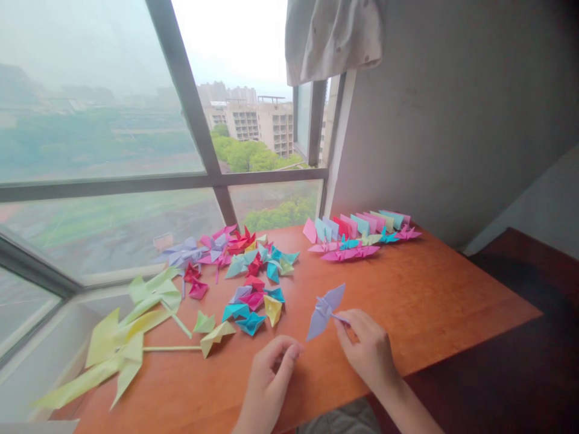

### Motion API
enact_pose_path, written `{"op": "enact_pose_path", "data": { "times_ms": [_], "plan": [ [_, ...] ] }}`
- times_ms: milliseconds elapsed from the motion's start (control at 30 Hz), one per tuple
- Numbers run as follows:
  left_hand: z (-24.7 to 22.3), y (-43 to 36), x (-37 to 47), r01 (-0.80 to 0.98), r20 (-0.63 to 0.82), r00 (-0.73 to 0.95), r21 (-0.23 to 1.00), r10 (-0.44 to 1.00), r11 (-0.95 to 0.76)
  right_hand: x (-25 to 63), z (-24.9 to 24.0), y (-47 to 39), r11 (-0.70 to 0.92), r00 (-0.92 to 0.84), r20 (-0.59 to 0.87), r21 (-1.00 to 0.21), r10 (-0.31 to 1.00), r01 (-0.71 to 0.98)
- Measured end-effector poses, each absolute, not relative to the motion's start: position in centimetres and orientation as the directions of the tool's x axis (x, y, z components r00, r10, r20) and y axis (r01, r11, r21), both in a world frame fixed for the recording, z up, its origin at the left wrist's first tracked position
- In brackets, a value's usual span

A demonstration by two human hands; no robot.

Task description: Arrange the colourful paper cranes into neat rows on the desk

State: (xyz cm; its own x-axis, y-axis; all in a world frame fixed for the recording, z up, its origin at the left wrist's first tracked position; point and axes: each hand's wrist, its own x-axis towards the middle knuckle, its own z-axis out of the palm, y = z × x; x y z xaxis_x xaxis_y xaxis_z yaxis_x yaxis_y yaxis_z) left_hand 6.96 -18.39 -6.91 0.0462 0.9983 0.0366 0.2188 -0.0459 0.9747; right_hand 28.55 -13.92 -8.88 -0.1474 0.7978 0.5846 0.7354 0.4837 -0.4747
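A lavender paper crane (324, 310) with spread wings is held above the wooden table (434, 301). My right hand (364, 346) pinches one narrow end of it between thumb and fingers. Just left of the crane, my left hand (274, 367) is closed, its thumb against the curled index finger. Whether anything small is between those fingertips cannot be made out. Beyond my left hand lie folded paper pieces, among them a yellow one (272, 310) and a blue one (251, 323).
Yellow (129, 355) and pale green (156, 292) paper pinwheels lie at the left. More colourful folded pieces (217, 246) sit near the window. At the back right stands a row of folded papers (360, 225), with pink cranes (350, 253) before it.
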Motion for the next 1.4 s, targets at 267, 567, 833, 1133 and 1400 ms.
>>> {"op": "enact_pose_path", "data": {
  "times_ms": [267,567,833,1133,1400],
  "plan": [
    [-6.4,-18.3,7.2,0.309,0.054,0.061,0.948,0.997,-0.071,42.5,-8.3,-5.4,-0.061,0.199,0.532,-0.264,0.823,0.962],
    [-6.8,-18.3,7.2,0.406,0.086,0.097,0.906,0.992,-0.118,45.9,-8.1,0.4,-0.326,0.343,0.204,-0.114,0.917,0.938],
    [-7.2,-18.3,7.2,0.45,0.104,0.115,0.881,0.988,-0.145,45.4,-9.1,2.7,-0.338,0.374,0.211,-0.186,0.903,0.922],
    [-7.3,-18.4,7.3,0.476,0.09,0.128,0.868,0.988,-0.141,45.7,-10.0,3.8,-0.305,0.37,0.233,-0.271,0.899,0.913],
    [-7.3,-18.4,7.3,0.492,0.098,0.127,0.858,0.987,-0.148,46.3,-10.4,4.4,-0.253,0.333,0.261,-0.297,0.906,0.921]
  ]
}}
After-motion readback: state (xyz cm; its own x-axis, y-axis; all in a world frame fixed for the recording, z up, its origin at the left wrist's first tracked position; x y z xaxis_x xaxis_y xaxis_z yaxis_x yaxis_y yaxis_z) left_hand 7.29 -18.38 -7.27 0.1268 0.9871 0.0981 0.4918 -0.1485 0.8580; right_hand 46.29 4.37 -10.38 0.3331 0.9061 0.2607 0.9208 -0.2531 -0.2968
